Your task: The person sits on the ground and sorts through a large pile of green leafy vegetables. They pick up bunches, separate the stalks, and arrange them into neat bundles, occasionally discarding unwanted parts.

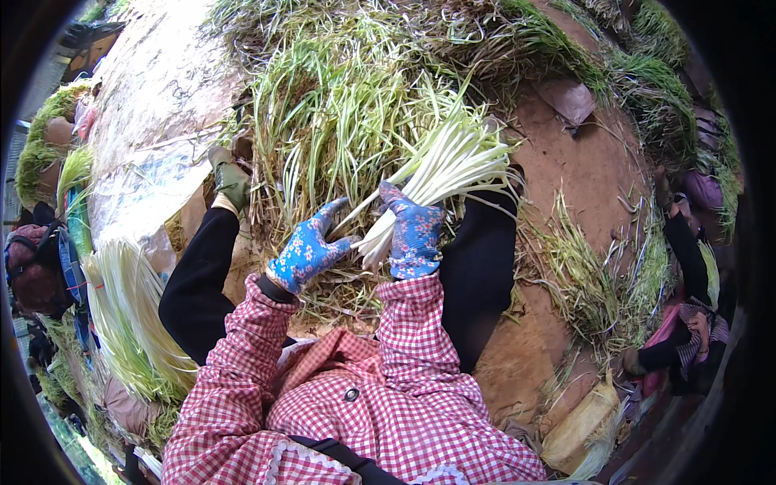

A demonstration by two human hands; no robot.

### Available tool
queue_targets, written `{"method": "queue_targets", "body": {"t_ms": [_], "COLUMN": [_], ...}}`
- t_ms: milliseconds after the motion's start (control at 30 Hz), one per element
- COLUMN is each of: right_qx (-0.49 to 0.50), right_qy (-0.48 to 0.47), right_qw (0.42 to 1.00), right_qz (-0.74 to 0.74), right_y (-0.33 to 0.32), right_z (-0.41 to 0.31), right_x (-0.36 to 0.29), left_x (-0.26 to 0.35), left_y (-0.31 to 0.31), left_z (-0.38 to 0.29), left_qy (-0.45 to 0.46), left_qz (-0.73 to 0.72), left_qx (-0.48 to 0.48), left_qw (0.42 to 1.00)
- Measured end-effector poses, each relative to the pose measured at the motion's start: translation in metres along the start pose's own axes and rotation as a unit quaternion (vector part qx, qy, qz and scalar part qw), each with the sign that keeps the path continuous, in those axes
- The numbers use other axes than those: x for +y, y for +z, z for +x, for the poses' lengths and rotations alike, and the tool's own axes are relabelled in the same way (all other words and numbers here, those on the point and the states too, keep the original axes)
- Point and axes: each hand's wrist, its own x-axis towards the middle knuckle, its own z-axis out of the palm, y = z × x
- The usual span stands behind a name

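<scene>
My right hand [417, 233], in a blue flowered glove, is closed around a bundle of pale blanched stalks [461, 160], likely chives. The white lower ends stick out below the fist, and the light green tops fan out towards my right knee. Beside it, my left hand [312, 245] wears a matching glove, its thumb and forefinger spread. One loose stalk [367, 203] slants out of the bundle, its lower end in that gap; I see no firm grip on it. A heap of long green stalks [339, 115] lies just beyond my hands, between my feet.
Tied pale stalks [130, 309] stand at my left. A whitish plastic sheet [163, 127] covers ground at the upper left. Plant scraps [582, 273] litter the brown ground at right, near a yellowish sack [579, 427]. Another person [691, 327] sits at the far right.
</scene>
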Motion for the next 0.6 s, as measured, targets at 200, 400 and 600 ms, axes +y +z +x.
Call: {"method": "queue_targets", "body": {"t_ms": [200,400,600], "right_qx": [0.092,0.086,0.037], "right_qy": [0.017,-0.014,-0.002], "right_qw": [0.991,0.982,0.998], "right_qz": [0.101,0.165,0.045], "right_y": [-0.007,-0.017,-0.005], "right_z": [0.004,-0.001,-0.004], "right_x": [-0.015,-0.032,-0.024], "left_x": [-0.118,-0.141,-0.036], "left_y": [-0.045,-0.046,-0.044], "left_z": [-0.061,-0.080,-0.047], "left_qy": [-0.185,-0.293,-0.148], "left_qz": [-0.303,0.378,-0.121], "left_qx": [0.181,0.086,0.052], "left_qw": [0.917,0.874,0.980]}}
